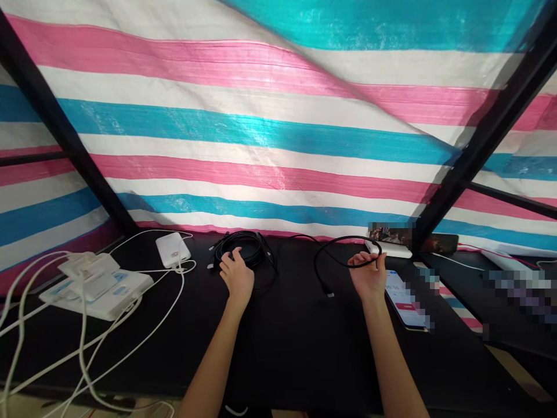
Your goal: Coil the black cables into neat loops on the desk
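A coil of black cables (263, 249) with light-coloured plug ends lies on the black table. My left hand (238, 280) is at the front of this coil, palm down, its fingers apart and slightly bent. Whether the fingertips touch the cables I cannot tell. My right hand (368, 280) is turned palm up and closed on a separate black cable (321, 255), which loops up over the fingers. One end of that cable hangs to the left with its metal plug (329, 295) low over the table. Right beside my right wrist lies a phone (407, 302) with a lit screen.
At the left, a white power strip (130, 290) carries adapters and several white cords (159, 325). Behind it sits a white power bank (173, 249). A phone on a white stand (394, 248) is at the back right. Striped sheeting (270, 133) hangs behind the table between black frame bars (474, 151).
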A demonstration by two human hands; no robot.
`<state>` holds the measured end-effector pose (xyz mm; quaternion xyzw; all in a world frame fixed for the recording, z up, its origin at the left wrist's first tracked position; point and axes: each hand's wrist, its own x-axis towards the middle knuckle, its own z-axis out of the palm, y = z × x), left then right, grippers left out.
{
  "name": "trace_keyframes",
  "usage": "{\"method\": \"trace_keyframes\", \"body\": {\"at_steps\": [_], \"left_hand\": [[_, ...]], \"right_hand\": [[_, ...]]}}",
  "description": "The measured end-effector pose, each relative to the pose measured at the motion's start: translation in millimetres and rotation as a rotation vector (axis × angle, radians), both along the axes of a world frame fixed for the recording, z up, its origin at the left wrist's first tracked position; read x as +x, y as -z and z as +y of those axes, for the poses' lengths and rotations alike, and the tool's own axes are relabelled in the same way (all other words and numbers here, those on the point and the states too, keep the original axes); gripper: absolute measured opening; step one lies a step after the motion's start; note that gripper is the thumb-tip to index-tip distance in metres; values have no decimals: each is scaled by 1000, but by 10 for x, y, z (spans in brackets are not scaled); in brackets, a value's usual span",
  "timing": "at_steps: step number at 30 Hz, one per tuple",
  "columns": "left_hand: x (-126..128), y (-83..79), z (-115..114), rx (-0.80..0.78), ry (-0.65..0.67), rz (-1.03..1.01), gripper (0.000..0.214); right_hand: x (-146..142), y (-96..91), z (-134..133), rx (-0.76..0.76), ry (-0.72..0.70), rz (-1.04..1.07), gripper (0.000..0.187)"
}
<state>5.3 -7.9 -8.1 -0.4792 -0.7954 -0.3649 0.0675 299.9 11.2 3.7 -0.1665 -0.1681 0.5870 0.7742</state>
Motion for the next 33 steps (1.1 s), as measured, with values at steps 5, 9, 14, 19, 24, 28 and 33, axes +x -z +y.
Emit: {"method": "trace_keyframes", "body": {"at_steps": [5,9,14,19,24,28,33], "left_hand": [[21,-112,3,301,175,-43,47],[106,-182,-2,543,311,-159,44],[295,-94,12,563,499,-341,63],[371,12,32,483,593,-314,78],[338,102,82,277,577,-522,81],[425,113,37,188,702,-532,71],[568,18,-52,121,828,-762,53]], "right_hand": [[-19,3,15,-40,24,-55,44],[-2,-29,-2,-3,43,-84,46],[-4,-66,-35,31,49,-43,48],[-13,-65,-22,38,-12,-72,48],[-38,-53,-1,-7,-14,-48,51],[-85,-40,6,-1,-12,-106,49],[-87,-35,3,2,-14,-117,50]]}}
